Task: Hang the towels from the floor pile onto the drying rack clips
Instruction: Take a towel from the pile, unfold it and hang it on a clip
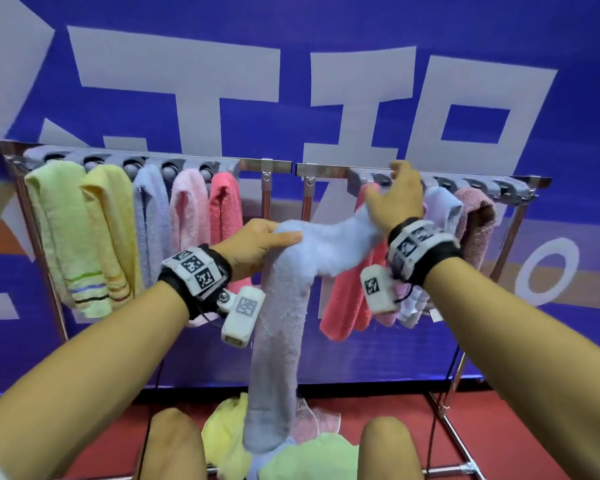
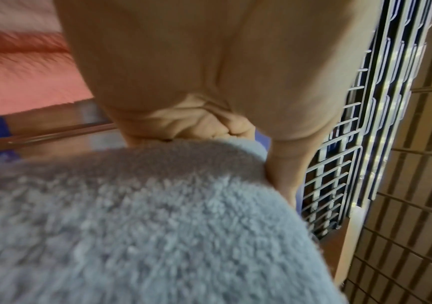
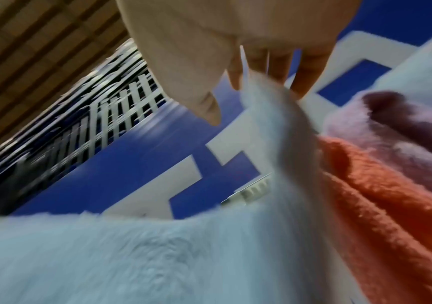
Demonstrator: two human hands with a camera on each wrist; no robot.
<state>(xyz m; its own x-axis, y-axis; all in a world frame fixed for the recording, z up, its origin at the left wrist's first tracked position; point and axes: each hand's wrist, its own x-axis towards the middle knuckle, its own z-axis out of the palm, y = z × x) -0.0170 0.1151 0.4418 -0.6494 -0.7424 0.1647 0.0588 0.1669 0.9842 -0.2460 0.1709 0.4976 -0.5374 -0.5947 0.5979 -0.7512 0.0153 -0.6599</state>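
Behind the drying rack [image 1: 278,165] hangs a big blue banner [image 1: 194,29] with pale letters, and the floor [image 1: 499,427] below is red. Along the rack's top rail sit grey clips [image 1: 168,167]; on the left part five towels already hang, from a green one [image 1: 58,230] to a coral one [image 1: 226,206], and on the right part several more hang, a coral towel [image 1: 354,296] and a mauve one [image 1: 475,220] among them. The light blue towel [image 1: 284,306] is now in the air between both hands, its long end falling down toward the floor pile [image 1: 312,455], where yellow, pink and green towels wait. The left hand [image 1: 253,249] grips a bunched fold of it, fingers curled over and thumb laid along the top; the wrist view shows the same closed grip. The right hand [image 1: 395,199] is raised to the rail near a clip, fingers mostly straight and spread, and the towel's upper edge lies against the fingers [image 3: 277,65]; whether it really pinches the edge I cannot tell, because the picture is blurred. The step in hand seems to be feeding this upper edge into a free clip on the right part. To do it well, I think the right hand should offer a thin, flat piece of the edge, not a thick bunch, and push it fully into the clip. The left hand should carry the weight until the clip holds, otherwise the long hanging end may pull the edge out. It should also keep clear of the neighbouring coral towel, so that one is not dragged from its clip.
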